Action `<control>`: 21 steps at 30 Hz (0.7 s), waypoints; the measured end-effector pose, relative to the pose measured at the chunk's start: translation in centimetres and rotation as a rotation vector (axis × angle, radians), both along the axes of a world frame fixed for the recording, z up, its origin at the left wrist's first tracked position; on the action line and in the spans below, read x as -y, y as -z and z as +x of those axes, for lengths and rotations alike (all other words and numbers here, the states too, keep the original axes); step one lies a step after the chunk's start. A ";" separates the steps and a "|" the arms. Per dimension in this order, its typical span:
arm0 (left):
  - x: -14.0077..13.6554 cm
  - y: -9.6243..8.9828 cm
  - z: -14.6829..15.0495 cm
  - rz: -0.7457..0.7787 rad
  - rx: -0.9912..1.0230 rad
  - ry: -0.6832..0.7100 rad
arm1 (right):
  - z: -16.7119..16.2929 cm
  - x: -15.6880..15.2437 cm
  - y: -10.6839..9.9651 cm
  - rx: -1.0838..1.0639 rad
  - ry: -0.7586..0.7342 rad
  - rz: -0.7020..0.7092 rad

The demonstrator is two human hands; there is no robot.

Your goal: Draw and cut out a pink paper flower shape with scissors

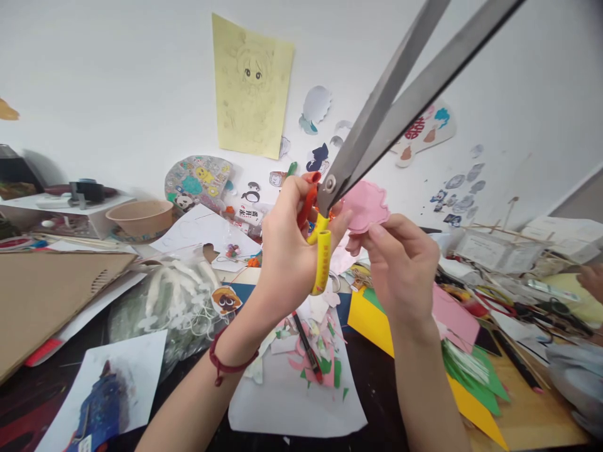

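Above the cluttered table, the left hand grips the scissors by their handles, one red and one yellow, fingers curled through and around them. The long steel blades stand parted and slant up and to the right, out past the top edge of the view. Just beside the pivot, the right hand pinches a pink paper cutout with a wavy edge between thumb and fingertips; the cutout sits at the base of the blades, close to or touching them. A red cord bracelet circles the left wrist.

Below the hands lies a white sheet strewn with pink, green and white paper scraps, and a dark pen rests across it. To the right, yellow paper, pink paper and green paper overlap on the tabletop. To the left sit a clear plastic bag of white pieces, a printed photo and a brown cardboard sheet, with a beige bowl further back. On the white wall behind hangs a yellow sheet with a pencil drawing, with stickers and small cutouts scattered around it.
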State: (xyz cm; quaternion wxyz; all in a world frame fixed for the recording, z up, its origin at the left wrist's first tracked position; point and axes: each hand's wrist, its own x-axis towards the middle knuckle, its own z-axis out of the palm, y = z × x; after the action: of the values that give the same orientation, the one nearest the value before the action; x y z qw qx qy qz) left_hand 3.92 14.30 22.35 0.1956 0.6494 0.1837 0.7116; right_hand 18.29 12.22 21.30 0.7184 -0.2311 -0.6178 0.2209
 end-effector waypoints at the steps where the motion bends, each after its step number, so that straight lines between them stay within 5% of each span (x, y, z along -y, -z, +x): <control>1: 0.0 0.0 0.0 0.005 -0.005 -0.009 | 0.0 0.0 -0.1 0.000 -0.021 -0.021; 11: -0.1 0.2 0.2 0.002 -0.003 -0.029 | 0.8 0.1 -0.5 0.006 -0.191 -0.208; 21: 0.2 0.3 0.3 0.003 0.043 -0.020 | 0.2 -0.2 -0.1 -0.024 0.032 -0.058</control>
State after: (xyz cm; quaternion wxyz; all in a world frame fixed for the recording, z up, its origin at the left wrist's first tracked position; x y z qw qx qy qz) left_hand 4.26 14.08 22.07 0.1914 0.6325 0.1850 0.7274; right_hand 18.46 12.46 21.41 0.7221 -0.2590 -0.5989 0.2300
